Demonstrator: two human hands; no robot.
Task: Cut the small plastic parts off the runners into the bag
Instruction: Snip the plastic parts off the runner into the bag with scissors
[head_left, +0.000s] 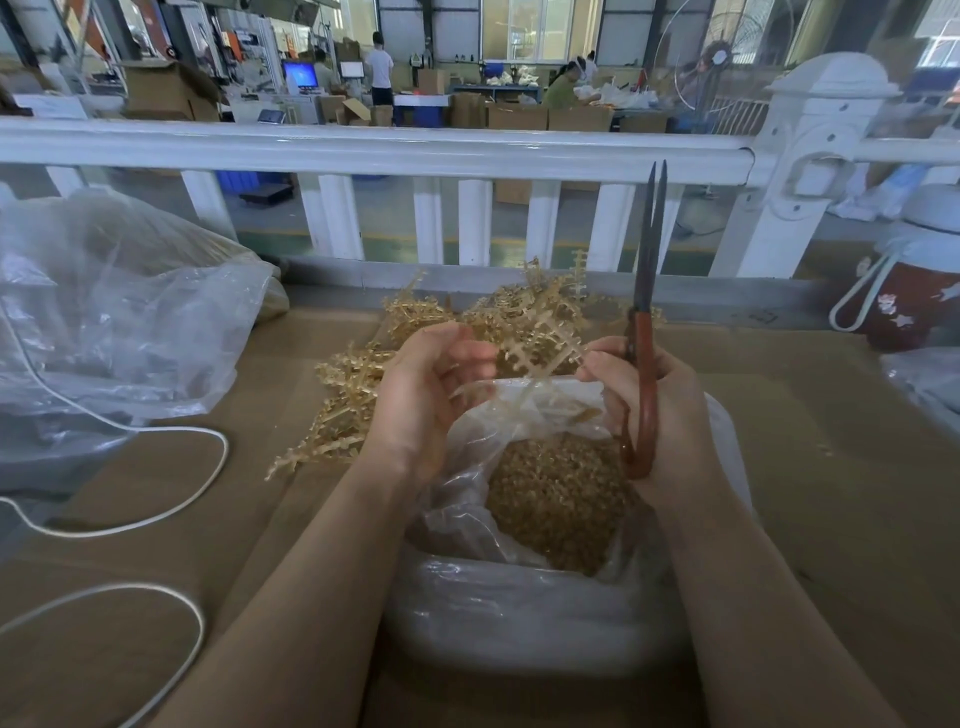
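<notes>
- Brown cardboard is seen covering the worktop (810, 415), which is bounded at the far side by a white railing (363, 150), with a factory hall visible beyond.
- A clear plastic bag (519, 613), open at the top and holding many small amber plastic parts (561, 499), is placed at the near middle of the worktop.
- A heap of pale amber plastic runners (363, 384) is piled just behind the bag.
- One branched amber runner (540, 343) is held above the bag's mouth, between the two hands.
- The left hand (426, 384) is curled round the runner's left end, its grip closed on it.
- The right hand (660, 410) is wrapped round the red handle of a pair of long scissors (647, 291), the grip closed; the dark blades are pointed upward and nearly together. The runner's other end is touched by the right fingertips (589, 371).
- A large crumpled clear bag (119, 312) is seen at the left, with a white cord (171, 509) looped beside it.
</notes>
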